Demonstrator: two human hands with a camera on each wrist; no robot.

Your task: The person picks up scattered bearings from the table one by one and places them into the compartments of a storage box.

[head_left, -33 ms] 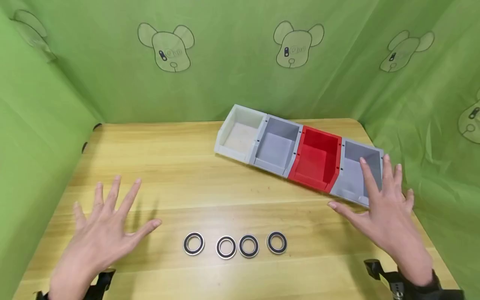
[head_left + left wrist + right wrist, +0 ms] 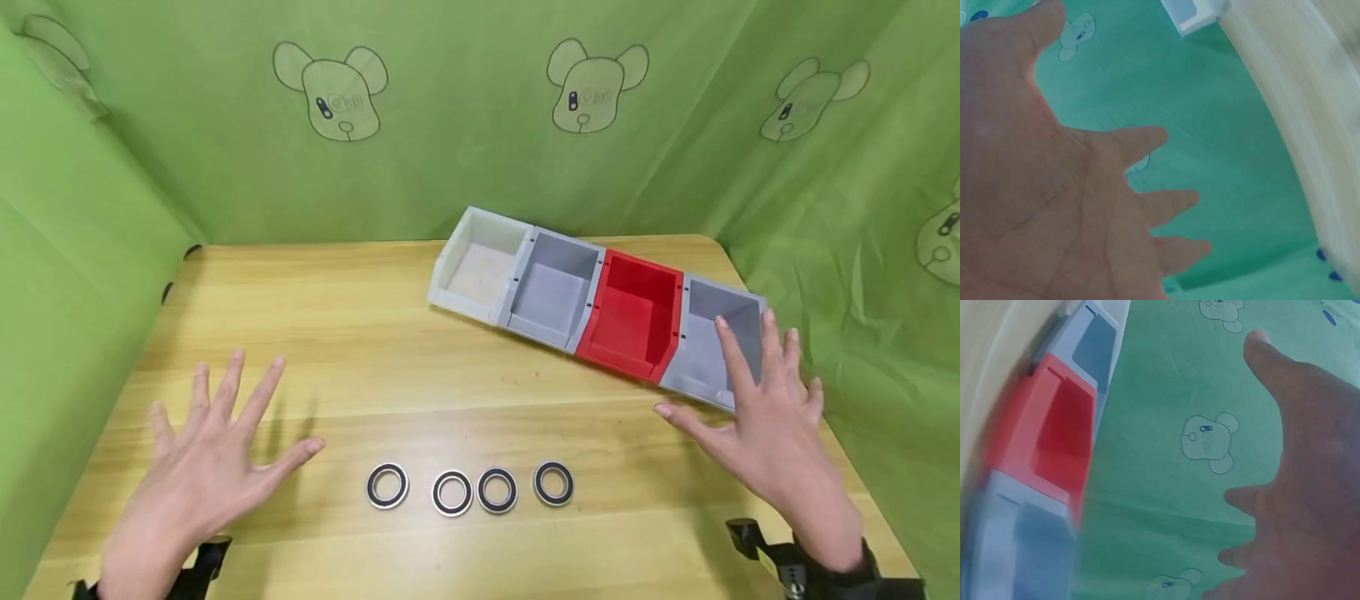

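Lettering (image 2: 597, 97) on bear-head prints (image 2: 348, 117) of green curtain (image 2: 465, 183): too faint to read surely. Four ring-shaped bearings (image 2: 482, 490) lie in a row on desk (image 2: 352, 350), between left hand (image 2: 206, 462) and right hand (image 2: 776, 437), both with fingers spread wide; right hand is nearest end grey bin (image 2: 705, 337).

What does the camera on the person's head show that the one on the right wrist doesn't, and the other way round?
Only the head view shows the four rings and the left hand.

Only the right wrist view shows the palm side of the right hand; the head view shows its back.

Both show the right hand itself, the red bin, gray bins, the wooden table and the green cloth with its animal drawings.
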